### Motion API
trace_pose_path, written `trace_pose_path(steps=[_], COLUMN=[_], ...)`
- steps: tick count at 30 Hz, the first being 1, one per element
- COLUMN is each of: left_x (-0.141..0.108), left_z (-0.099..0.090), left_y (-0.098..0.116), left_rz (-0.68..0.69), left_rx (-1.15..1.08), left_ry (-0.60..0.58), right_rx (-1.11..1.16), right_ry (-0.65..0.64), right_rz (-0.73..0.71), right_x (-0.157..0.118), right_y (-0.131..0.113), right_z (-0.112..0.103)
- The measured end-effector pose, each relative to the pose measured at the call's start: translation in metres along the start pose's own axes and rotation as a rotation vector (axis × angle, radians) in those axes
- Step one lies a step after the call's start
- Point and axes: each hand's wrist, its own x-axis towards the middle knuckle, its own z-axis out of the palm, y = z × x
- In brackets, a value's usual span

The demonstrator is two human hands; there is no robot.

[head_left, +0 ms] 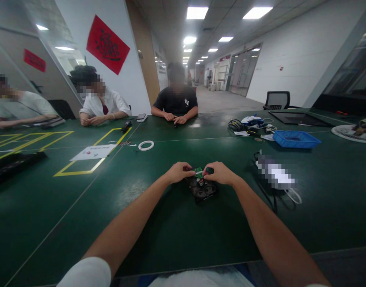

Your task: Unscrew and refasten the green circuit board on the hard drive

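Note:
A black flat device [202, 190] lies on the green table [159, 223] straight ahead of me. Over its far edge I hold a small green circuit board [198, 172] between both hands. My left hand [179, 172] pinches the board's left side with fingers closed. My right hand [219, 173] pinches its right side. Both forearms reach forward from the near table edge. The far part of the device is hidden under my fingers.
A blue tray [295, 139] sits at the right, with cables and a helmet [235, 125] behind it. A white tape ring [146, 145] and a paper sheet [93, 152] lie left of centre inside yellow floor-tape lines. Three people sit at the far and left sides.

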Motion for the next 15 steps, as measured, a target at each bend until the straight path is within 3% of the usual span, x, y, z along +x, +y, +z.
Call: trace_pose_path(steps=[8,15], left_x=[0.0004,-0.0009], left_z=[0.0005,-0.0007], left_y=[-0.0003,0.0000], left_rz=[0.014,0.029], left_rx=[-0.013,0.000], left_ry=[0.014,-0.002], right_rx=[-0.026,0.011], right_ry=[0.058,0.035], right_rz=[0.062,0.024], right_x=[0.0002,-0.0004], right_y=[0.0051,-0.0007], right_z=[0.0016,0.0032])
